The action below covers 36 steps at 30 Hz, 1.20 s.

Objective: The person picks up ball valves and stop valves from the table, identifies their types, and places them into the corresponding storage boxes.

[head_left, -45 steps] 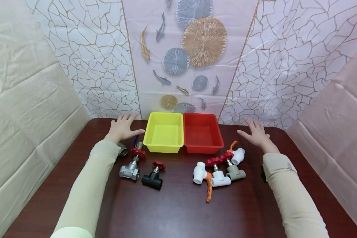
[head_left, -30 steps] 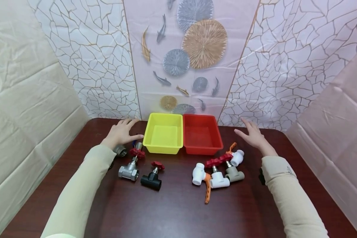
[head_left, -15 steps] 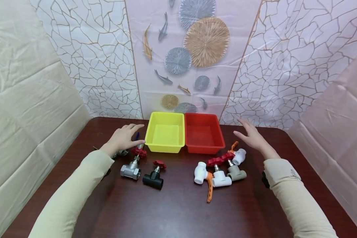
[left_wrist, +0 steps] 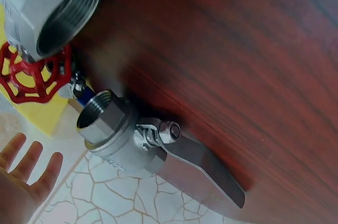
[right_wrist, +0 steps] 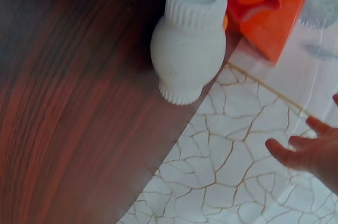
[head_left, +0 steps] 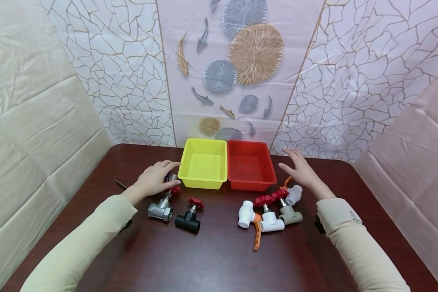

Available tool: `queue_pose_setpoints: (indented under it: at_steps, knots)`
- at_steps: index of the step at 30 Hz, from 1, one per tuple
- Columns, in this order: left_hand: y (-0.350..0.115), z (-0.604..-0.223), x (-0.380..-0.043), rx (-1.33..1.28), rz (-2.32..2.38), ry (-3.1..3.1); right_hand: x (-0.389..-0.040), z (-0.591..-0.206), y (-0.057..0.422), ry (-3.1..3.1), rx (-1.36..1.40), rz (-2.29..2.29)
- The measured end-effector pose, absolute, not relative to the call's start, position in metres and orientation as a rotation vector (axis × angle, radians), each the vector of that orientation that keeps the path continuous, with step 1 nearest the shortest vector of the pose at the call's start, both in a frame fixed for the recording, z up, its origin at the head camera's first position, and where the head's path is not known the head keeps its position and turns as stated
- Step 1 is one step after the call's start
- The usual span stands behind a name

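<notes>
My left hand [head_left: 151,180] hovers over the left group of valves, empty, with its fingertips at the yellow bin's [head_left: 180,172] left rim in the head view. Beneath it, largely hidden there, is a steel ball valve [left_wrist: 119,145] with a flat lever. A metal valve with a red handwheel [head_left: 160,211] and a black valve [head_left: 187,221] lie nearer the front. Empty too, my right hand [head_left: 303,172] is held with spread fingers above a white ball valve [head_left: 294,195] with an orange handle, right of the red bin [head_left: 252,185].
Right of centre lie another white ball valve [head_left: 245,215], a white tee-shaped valve [head_left: 271,224] and a grey one [head_left: 291,215], the last two with red handwheels. Both bins stand side by side at the table's [head_left: 219,259] back, before a patterned wall covering [head_left: 127,73].
My left hand has moved right and nearer, towards the yellow bin, covering the steel ball valve's body. My right hand has shifted left towards the red bin. The valves and bins stay put.
</notes>
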<state>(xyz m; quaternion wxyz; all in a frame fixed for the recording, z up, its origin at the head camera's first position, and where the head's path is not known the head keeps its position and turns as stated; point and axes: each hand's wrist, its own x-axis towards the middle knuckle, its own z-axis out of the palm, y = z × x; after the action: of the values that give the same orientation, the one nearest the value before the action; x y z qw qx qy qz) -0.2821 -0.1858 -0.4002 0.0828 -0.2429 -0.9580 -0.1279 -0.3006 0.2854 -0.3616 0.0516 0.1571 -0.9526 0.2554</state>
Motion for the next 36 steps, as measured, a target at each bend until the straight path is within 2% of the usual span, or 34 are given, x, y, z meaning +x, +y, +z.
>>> queue_pose_setpoints:
  at_steps: [8, 22, 36]
  knots:
    - [-0.186, -0.398, -0.267, -0.765, -0.401, -2.867, -0.3, -0.364, 0.271, -2.831, 0.414, 0.747]
    - [-0.183, -0.396, -0.238, -0.863, -0.394, -2.803, -0.299, -0.36, 0.241, -2.791, 0.486, 0.766]
    - [-0.193, -0.407, -0.226, -0.969, -0.436, -2.768, -0.299, -0.362, 0.202, -2.86, 0.577, 0.747]
